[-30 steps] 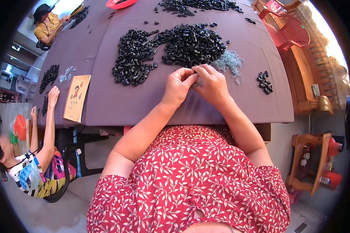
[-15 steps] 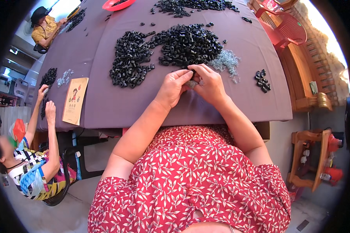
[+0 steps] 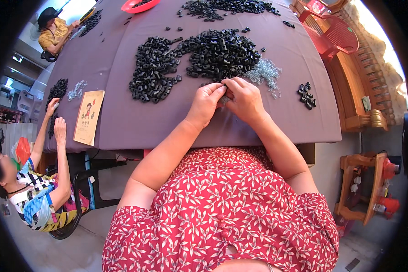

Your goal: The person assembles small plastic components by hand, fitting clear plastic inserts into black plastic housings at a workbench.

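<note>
Both hands, the left hand (image 3: 206, 102) and right hand (image 3: 245, 99), are pressed together, fingertips pinched on a small black part (image 3: 226, 92) barely seen between them. They are held over the purple table (image 3: 177, 122) near its front edge, beside the black pile (image 3: 204, 56) and silver springs (image 3: 264, 72).

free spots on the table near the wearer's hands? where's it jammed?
Bare purple cloth runs along the near edge, between the tan booklet and left hand. Another patch: right of right hand, below the small black cluster. Crowded: the big black pile and silver springs just beyond the fingers.
</note>
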Demonstrator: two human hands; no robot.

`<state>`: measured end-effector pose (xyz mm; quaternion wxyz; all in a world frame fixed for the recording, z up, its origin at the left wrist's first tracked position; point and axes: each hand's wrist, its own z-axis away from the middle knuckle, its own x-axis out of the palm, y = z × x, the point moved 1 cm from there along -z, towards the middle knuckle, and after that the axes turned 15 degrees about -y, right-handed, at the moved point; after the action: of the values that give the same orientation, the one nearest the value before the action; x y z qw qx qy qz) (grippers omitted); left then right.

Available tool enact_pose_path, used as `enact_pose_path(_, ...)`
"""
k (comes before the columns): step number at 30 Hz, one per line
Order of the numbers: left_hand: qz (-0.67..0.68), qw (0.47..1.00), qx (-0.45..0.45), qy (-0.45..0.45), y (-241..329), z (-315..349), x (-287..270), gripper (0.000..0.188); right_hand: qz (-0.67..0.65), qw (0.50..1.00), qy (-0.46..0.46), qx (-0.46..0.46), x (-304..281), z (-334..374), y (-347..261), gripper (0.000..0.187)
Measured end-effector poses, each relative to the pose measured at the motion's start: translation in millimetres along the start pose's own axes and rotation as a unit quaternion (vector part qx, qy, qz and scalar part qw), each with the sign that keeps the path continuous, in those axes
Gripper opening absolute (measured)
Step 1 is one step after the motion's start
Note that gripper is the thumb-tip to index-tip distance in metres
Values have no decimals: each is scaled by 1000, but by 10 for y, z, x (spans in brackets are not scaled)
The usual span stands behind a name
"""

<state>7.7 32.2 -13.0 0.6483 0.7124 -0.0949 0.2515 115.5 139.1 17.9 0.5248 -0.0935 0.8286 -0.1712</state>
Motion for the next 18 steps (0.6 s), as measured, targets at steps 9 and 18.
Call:
enact_pose_path(9,-127,992,25,-2,-29,2,-13,22,16,1000,-18,3,33,1,-27,35)
enact_pose_path(18,-132,990,-33,-44,56,-4,3,25,12,999,-38,16,15,28,62,34)
